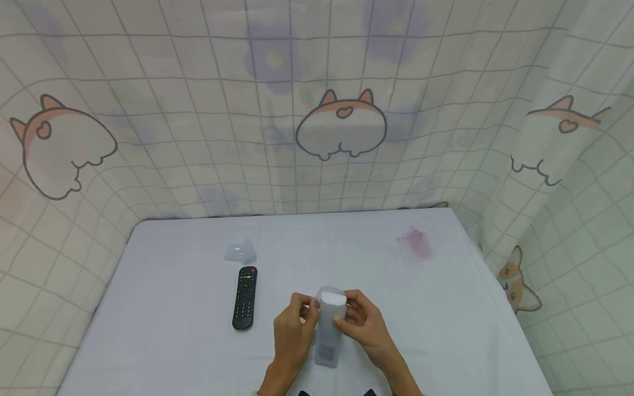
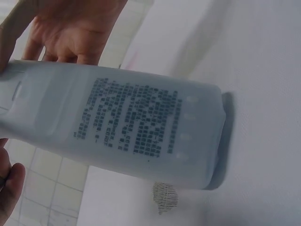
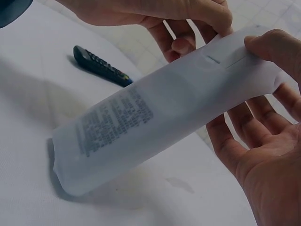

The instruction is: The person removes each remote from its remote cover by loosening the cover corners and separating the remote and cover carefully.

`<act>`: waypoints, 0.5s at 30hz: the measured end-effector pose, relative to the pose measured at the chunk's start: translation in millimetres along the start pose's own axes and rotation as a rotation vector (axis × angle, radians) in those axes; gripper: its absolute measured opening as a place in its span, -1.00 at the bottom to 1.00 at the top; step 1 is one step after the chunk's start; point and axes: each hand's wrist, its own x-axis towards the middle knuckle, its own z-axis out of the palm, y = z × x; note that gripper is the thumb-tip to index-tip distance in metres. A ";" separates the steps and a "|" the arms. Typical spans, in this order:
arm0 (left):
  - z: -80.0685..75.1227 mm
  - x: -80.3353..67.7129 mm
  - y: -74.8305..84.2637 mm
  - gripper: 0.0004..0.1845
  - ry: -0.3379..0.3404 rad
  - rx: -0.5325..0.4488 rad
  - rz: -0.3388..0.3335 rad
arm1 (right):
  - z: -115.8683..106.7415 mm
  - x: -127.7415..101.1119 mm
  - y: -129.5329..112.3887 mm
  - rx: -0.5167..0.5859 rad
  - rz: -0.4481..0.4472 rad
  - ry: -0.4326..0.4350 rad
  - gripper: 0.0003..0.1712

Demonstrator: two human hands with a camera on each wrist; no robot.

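- A black remote lies flat on the white table, left of the hands and well apart from them.
- A small crumpled clear wrapper sits just beyond the black remote's far end.
- The left hand curls its fingers round the top of a white remote in a clear sleeve, pinching the sleeve at its left edge.
- The white remote stands tilted near the table's front edge, its lower end resting on the table; printed text shows on its back.
- The right hand grips the same top end from the right, thumb pressed on the sleeve.
- A pink stain marks the table further right.
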 end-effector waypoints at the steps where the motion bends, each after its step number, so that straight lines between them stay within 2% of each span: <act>1: 0.0 0.1 0.3 -0.88 -0.001 -0.004 -0.003 | 0.0 0.5 0.3 -0.002 -0.001 -0.002 -0.39; 10: 0.2 2.0 -0.2 -0.82 -0.004 -0.067 -0.022 | 0.6 5.0 -1.0 -0.001 0.000 -0.009 -0.37; 15: -0.8 4.2 -2.2 -0.84 -0.024 -0.160 -0.096 | 1.0 7.4 -3.5 -0.001 0.015 -0.010 -0.34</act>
